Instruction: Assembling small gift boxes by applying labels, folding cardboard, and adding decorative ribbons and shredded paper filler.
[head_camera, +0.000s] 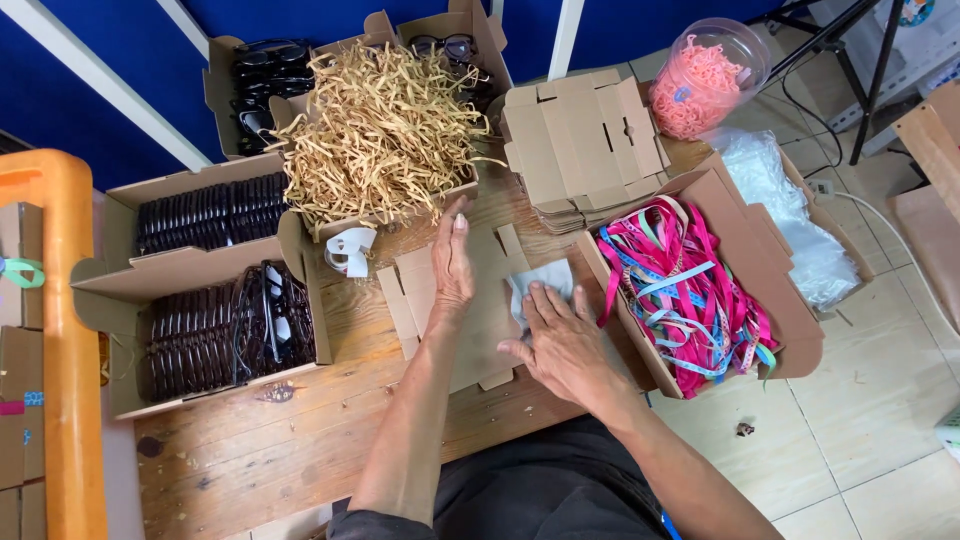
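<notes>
- A wooden worktop (300, 440) is seen beneath both hands, with boxes set around it.
- Well left of the fingers, two open cardboard boxes (120, 290) are filled with rows of dark sunglasses (215, 335); a third such box (222, 85) is placed further back, beyond the left fingertips.
- Just beyond the left fingertips, a box heaped with tan shredded paper (385, 130) is found.
- Immediately right of the right fingers, an open box of pink and blue ribbons (685, 290) is set, its wall almost touched by them.
- Beyond the right fingers, a stack of flat folded cartons (585, 145) is laid, and further back a clear tub of pink cords (700, 80).
- A flat, unfolded cardboard carton blank (480, 320) is spread on the worktop directly under both hands.
- The right hand (565, 345) is pressed flat, fingers spread and released, on a pale grey cloth (545, 285) that lies on the blank; nothing is gripped.
- The left hand (452, 265) is held on edge above the blank, fingers straight and together, unclenched, with nothing grasped.
- A small white tape roll (350, 250) is seen just left of the left fingers.
</notes>
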